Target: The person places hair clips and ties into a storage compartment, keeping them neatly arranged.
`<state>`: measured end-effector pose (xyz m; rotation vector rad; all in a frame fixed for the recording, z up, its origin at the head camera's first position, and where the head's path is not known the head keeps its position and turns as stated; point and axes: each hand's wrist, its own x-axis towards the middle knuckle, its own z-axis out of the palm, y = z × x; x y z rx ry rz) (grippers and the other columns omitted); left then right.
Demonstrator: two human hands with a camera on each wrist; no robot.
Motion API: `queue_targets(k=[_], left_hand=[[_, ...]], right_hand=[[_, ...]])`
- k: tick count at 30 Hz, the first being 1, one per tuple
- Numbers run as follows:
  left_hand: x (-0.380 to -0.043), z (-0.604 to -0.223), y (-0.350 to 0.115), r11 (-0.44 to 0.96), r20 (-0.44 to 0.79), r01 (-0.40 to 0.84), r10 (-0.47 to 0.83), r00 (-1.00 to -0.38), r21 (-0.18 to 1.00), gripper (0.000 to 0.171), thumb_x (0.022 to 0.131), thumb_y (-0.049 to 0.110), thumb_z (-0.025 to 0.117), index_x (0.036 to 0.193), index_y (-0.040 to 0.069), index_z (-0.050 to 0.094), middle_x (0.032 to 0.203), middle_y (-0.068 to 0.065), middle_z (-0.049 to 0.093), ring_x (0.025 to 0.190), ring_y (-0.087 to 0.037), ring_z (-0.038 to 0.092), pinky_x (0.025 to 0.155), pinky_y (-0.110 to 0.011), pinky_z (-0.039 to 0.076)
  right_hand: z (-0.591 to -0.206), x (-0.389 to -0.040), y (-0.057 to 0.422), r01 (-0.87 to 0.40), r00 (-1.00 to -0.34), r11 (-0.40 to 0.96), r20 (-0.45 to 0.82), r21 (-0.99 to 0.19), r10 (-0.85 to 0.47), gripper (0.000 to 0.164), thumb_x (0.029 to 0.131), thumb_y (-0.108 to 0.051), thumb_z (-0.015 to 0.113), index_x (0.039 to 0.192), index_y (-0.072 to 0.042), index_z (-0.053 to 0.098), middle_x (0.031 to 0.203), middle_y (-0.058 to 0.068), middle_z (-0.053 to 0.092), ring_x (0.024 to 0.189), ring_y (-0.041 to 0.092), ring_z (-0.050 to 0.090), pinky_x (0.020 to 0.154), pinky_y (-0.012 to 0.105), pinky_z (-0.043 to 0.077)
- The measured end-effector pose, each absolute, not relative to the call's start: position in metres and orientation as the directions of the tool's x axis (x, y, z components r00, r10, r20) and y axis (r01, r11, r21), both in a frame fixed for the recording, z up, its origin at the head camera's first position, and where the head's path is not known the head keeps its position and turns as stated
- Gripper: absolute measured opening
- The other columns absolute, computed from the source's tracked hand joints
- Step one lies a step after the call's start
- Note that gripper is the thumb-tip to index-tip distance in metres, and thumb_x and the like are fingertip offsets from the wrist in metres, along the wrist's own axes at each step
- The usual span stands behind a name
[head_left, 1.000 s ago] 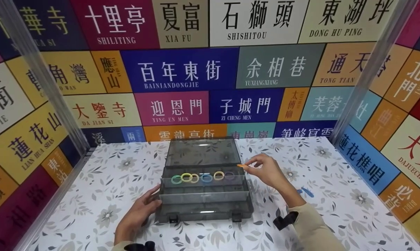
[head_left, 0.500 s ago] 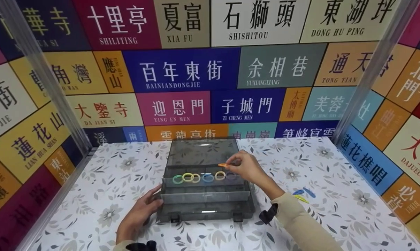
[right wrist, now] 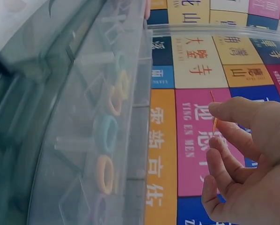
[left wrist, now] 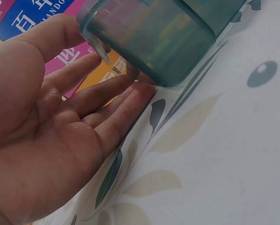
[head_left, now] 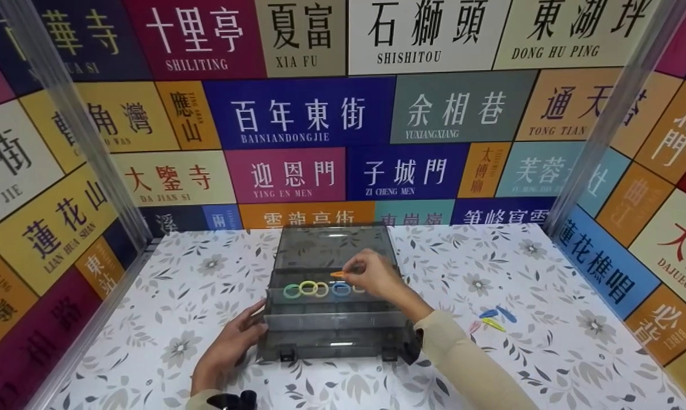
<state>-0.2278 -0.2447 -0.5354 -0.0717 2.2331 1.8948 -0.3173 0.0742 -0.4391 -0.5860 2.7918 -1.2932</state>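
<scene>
My right hand (head_left: 377,278) pinches a small orange hair clip (head_left: 337,274) between thumb and fingertips, above the top tier of a smoky, see-through storage box (head_left: 320,336). In the right wrist view the clip (right wrist: 215,123) shows as a thin edge. Several coloured hair ties stand in a row in the top tier, among them a green one (head_left: 291,291) and a blue one (head_left: 341,290); my right hand hides the right end of that row. The fingers of my left hand (head_left: 229,344) rest against the box's left side, mostly extended in the left wrist view.
The box's lid (head_left: 334,247) stands raised at the back. To the right on the floral tabletop (head_left: 177,302) lie more clips: blue ones (head_left: 506,314), a yellow one (head_left: 493,324) and a pink one (head_left: 475,326). Sign-covered walls (head_left: 297,114) enclose the table.
My right hand has carried the orange clip leftward from the box's right edge to over the middle of the top tier. My left hand stays at the box's side.
</scene>
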Motion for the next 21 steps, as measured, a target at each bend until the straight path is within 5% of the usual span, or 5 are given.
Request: queue_targets(k=[21], left_hand=[[-0.227, -0.536, -0.244, 0.158, -0.182, -0.166, 0.091, -0.979, 0.973, 0.065, 0.1, 0.021, 0.06, 0.158, 0.015, 0.033, 0.159, -0.027, 0.035, 0.143, -0.042, 0.042, 0.117, -0.055, 0.04]], right_hand=[[-0.458, -0.32, 0.0, -0.295, -0.899, 0.605, 0.001, -0.74, -0.437, 0.006, 0.089, -0.022, 0.077, 0.09, -0.016, 0.078, 0.107, 0.004, 0.062, 0.084, 0.016, 0.06, 0.072, 0.034, 0.057]])
